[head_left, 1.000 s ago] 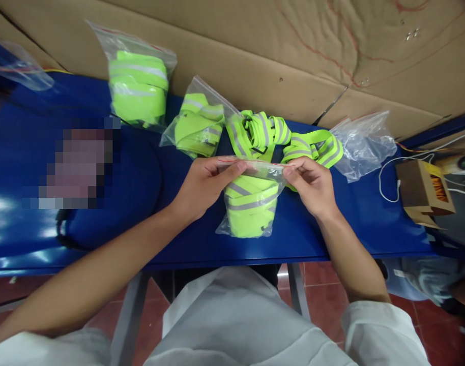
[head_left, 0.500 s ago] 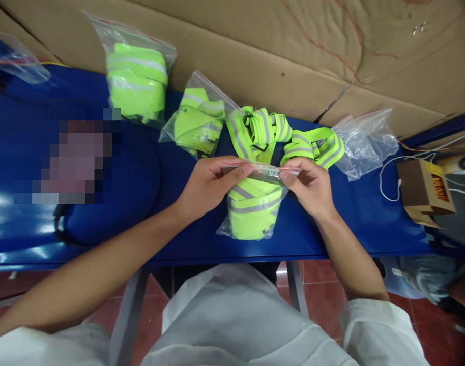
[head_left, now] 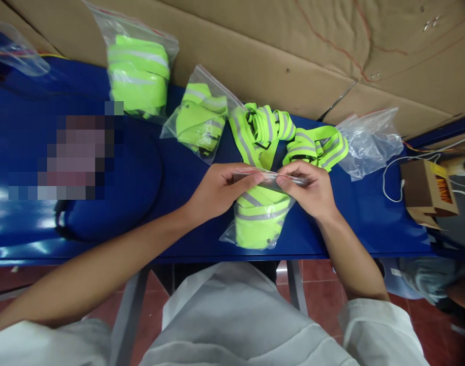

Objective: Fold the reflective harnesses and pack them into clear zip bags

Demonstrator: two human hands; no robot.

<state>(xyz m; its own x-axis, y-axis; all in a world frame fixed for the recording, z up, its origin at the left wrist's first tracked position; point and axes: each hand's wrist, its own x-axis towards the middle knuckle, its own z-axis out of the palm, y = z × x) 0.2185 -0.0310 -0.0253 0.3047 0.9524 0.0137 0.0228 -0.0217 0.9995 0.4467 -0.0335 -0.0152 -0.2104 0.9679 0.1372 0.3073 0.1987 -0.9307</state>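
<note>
Between my hands is a clear zip bag (head_left: 263,226) holding a folded neon-yellow strap with grey reflective stripes. My left hand (head_left: 227,190) pinches the bag's red-lined top edge between thumb and fingers. Close beside it, my right hand (head_left: 309,188) pinches the same edge farther right. The filled lower part of the bag hangs toward the front of the blue table (head_left: 194,241). Just behind my hands lie loose neon reflective straps, one bundle (head_left: 268,124) on the left and another (head_left: 316,147) on the right.
Two filled zip bags, a large one (head_left: 139,76) and a smaller one (head_left: 202,119), stand at the back left. An unfilled zip bag (head_left: 370,145) lies at the back right. A small cardboard box (head_left: 427,188) and a white cable (head_left: 385,175) are at the right. Brown board (head_left: 225,46) lines the back.
My hands have drawn closer together along the bag's top edge, the left shifting right. The bag's top now tilts, showing its edge more narrowly. The camera view has shifted slightly.
</note>
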